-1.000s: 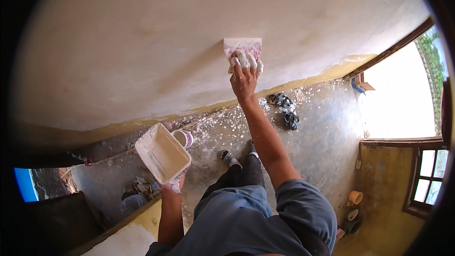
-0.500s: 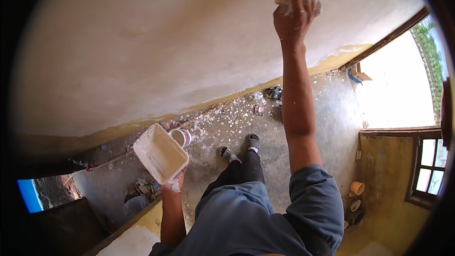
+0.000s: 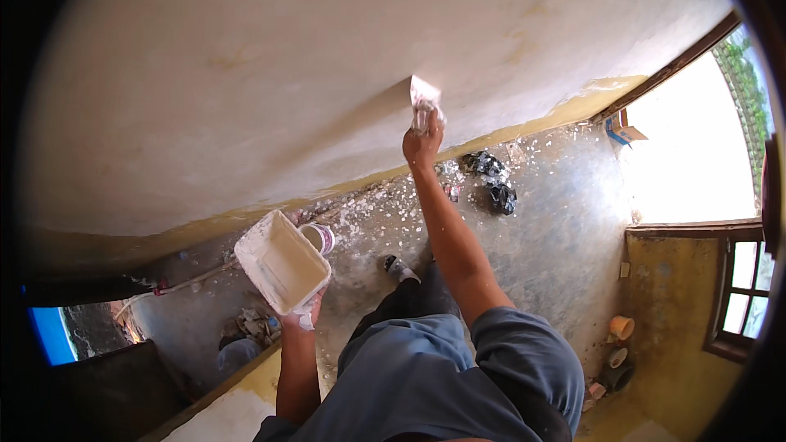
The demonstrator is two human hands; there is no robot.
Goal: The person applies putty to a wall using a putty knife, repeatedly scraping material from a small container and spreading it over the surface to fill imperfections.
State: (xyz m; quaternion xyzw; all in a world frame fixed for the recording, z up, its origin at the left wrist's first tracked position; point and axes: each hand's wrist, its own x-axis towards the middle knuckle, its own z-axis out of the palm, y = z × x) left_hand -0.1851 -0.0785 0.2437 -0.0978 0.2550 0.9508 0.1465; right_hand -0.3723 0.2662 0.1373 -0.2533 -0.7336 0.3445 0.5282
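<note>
My right hand (image 3: 423, 137) is closed round a putty-smeared putty knife (image 3: 423, 92), its broad pale blade at the plastered wall (image 3: 270, 41). Whitish putty covers the handle, so the grip is partly hidden. At lower left my left hand (image 3: 312, 308) grips the near corner of a white rectangular tub (image 3: 282, 266); most of its fingers are under the tub. Putty coats the tub's walls and rim, and the tub is tilted with its opening toward me.
A white bucket (image 3: 318, 238) stands on the floor behind the tub. White flakes litter the concrete floor (image 3: 557, 221) along the wall, near black plastic bags (image 3: 500, 196). A cardboard box (image 3: 622, 128) sits by the bright doorway. Rubble (image 3: 250, 325) lies at left, containers (image 3: 621, 328) at right.
My right hand has come down and leftward along the wall with the putty knife, nearer to my body. The left hand and tub have barely shifted.
</note>
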